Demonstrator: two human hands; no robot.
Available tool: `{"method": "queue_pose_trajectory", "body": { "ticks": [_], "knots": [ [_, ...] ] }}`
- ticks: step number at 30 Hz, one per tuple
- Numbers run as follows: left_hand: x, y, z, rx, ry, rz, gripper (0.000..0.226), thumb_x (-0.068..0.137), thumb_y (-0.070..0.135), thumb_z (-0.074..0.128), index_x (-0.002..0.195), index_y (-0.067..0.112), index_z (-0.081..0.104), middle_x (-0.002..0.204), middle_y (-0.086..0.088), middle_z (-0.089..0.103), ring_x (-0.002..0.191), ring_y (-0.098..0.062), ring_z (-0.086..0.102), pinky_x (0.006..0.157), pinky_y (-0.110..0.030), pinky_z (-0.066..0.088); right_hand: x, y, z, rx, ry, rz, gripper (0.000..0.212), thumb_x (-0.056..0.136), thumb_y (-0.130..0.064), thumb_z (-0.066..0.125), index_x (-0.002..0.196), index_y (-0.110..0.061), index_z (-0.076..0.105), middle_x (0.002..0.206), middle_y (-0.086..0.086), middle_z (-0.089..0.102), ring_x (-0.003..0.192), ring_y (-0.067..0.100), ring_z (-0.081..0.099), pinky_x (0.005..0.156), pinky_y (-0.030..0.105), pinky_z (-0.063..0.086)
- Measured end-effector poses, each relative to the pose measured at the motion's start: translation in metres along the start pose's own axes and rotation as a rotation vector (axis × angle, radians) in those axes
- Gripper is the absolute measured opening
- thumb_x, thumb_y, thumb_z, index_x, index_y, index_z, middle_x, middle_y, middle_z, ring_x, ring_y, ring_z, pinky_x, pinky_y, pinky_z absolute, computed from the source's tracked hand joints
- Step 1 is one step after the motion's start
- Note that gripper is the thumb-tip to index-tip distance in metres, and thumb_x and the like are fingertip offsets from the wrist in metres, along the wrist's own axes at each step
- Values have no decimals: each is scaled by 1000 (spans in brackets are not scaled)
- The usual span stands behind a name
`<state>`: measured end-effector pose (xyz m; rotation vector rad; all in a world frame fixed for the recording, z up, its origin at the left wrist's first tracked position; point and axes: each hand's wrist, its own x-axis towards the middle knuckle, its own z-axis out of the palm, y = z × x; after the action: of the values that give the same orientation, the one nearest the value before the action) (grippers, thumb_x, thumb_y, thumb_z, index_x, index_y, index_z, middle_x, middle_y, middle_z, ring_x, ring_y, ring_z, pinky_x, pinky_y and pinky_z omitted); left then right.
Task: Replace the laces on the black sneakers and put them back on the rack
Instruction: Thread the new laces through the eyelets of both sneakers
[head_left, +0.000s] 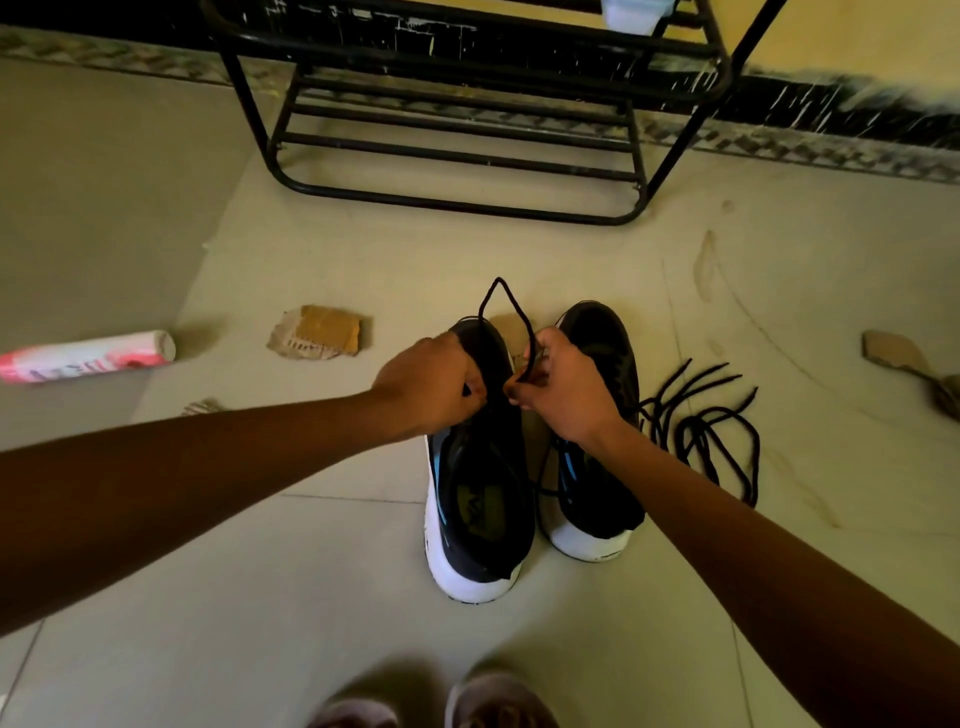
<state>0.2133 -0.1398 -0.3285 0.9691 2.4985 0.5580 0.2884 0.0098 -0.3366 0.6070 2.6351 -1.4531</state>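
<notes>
Two black sneakers with white soles stand side by side on the floor, toes pointing away from me: the left sneaker (480, 499) and the right sneaker (602, 467). Above the left sneaker, my left hand (428, 384) and my right hand (563, 387) each pinch a black lace (501, 306), which arches up in a loop between them. Loose black laces (711, 426) lie coiled on the floor right of the right sneaker. The black metal shoe rack (457, 119) stands ahead against the wall.
A pink and white roll (88, 357) lies on the floor at the left. A torn piece of cardboard (317, 332) sits left of the sneakers, and another scrap (904, 358) lies at the far right. My feet in slippers (467, 701) show at the bottom edge.
</notes>
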Motion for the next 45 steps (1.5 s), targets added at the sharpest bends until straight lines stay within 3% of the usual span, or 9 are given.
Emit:
{"method": "queue_pose_trajectory", "body": {
  "ticks": [5, 9, 13, 23, 27, 32, 36, 41, 45],
  "knots": [
    [4, -4, 9, -99, -12, -56, 17, 80, 23, 65, 93, 23, 76, 103, -2, 69, 95, -23, 64, 80, -35, 53, -2, -1, 4, -59, 37, -35, 31, 83, -5, 67, 96, -17, 41, 83, 2, 65, 82, 19, 66, 76, 36, 56],
    [3, -5, 13, -286, 4, -180, 18, 76, 17, 72, 94, 20, 76, 101, -1, 72, 96, -17, 64, 83, -24, 48, -8, 0, 12, -88, 56, -68, 29, 85, -6, 66, 94, -19, 41, 85, 2, 67, 81, 14, 65, 69, 23, 52],
    [5, -5, 18, -325, 15, -222, 18, 74, 19, 76, 92, 20, 75, 102, -3, 71, 97, -18, 63, 86, -28, 50, -10, 2, 17, -40, 113, -53, 30, 82, -6, 69, 93, -18, 44, 83, -1, 66, 78, 11, 64, 64, 10, 46],
    [4, -5, 27, -370, 64, -283, 7, 74, 22, 75, 82, 23, 75, 105, -7, 67, 102, -22, 60, 90, -32, 50, -2, 7, 16, 49, 87, 22, 31, 76, -8, 76, 80, -24, 50, 73, 10, 67, 66, 15, 63, 69, 30, 54],
    [4, -4, 28, -365, 84, -344, 9, 73, 26, 77, 81, 27, 74, 111, -8, 62, 110, -24, 54, 94, -37, 48, -4, 3, 17, 53, 85, 20, 29, 77, -8, 75, 78, -25, 52, 71, 7, 65, 63, 12, 61, 65, 20, 48],
    [1, 3, 27, -265, 37, -284, 14, 84, 21, 63, 94, 19, 71, 122, -12, 51, 120, -30, 44, 102, -37, 41, -15, -3, 21, 78, 42, 82, 26, 83, -13, 69, 105, -17, 56, 83, -7, 61, 73, 1, 57, 59, 3, 42],
    [-7, 7, 22, -215, 21, -227, 17, 92, 17, 50, 104, 14, 63, 125, -14, 39, 121, -31, 35, 94, -29, 32, -27, -12, 14, 224, -155, 163, 50, 80, -12, 71, 120, -26, 44, 90, -11, 57, 81, 3, 58, 72, 16, 48],
    [-12, -6, 26, -292, 238, -165, 9, 93, 9, 44, 88, 15, 47, 97, -9, 46, 100, -30, 48, 81, -31, 38, -36, -10, 14, -134, -296, 92, 69, 77, -17, 73, 133, -22, 34, 85, -12, 52, 79, 3, 55, 63, 7, 44],
    [-8, -1, 10, -763, 382, -223, 20, 100, 8, 35, 84, 18, 40, 89, -3, 62, 87, -19, 61, 84, -33, 46, -33, -8, 25, -303, -212, 121, 61, 85, -23, 62, 138, -11, 33, 105, 9, 61, 101, 28, 60, 80, 33, 50]
  ]
}}
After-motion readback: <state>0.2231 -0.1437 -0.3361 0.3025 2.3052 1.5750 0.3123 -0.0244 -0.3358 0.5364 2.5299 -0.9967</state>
